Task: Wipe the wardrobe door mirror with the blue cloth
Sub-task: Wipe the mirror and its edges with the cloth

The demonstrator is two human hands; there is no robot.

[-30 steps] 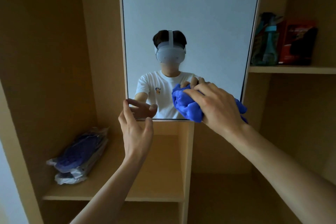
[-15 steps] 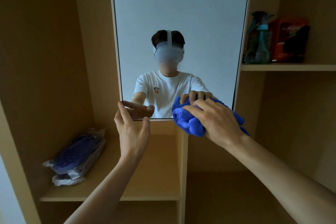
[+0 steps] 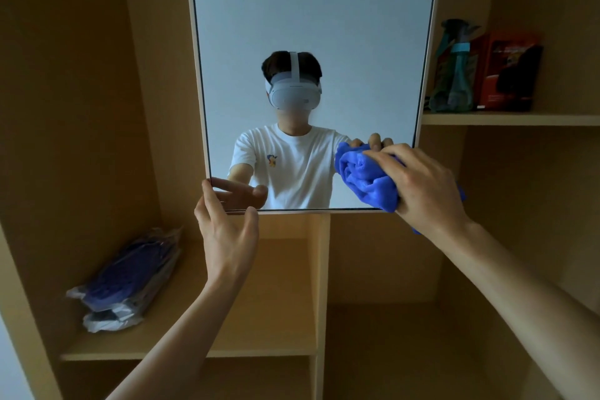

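Flanking the mirror (image 3: 308,26): a plastic-wrapped bundle (image 3: 130,279) on the lower left shelf (image 3: 194,347), and a spray bottle (image 3: 454,75) beside a red box (image 3: 506,71) on the upper right. Left hand (image 3: 227,234), fingers loosely straight, touches the mirror's lower left corner. Right hand (image 3: 425,185) grips the bunched blue cloth (image 3: 367,178) against the glass at the lower right corner. The cloth bulges out left of the fingers.

Direct view: left forearm (image 3: 181,328) and right forearm (image 3: 519,286), both bare. Mirror (image 3: 308,10) reflection gives the rest: white short-sleeved T-shirt (image 3: 292,178), crew neck, sleeves end above the elbow, small yellow-and-blue print (image 3: 272,161) on the chest. White headset (image 3: 293,94) with a smooth rounded front and one white strap (image 3: 294,66) over the top of short dark hair (image 3: 276,63).
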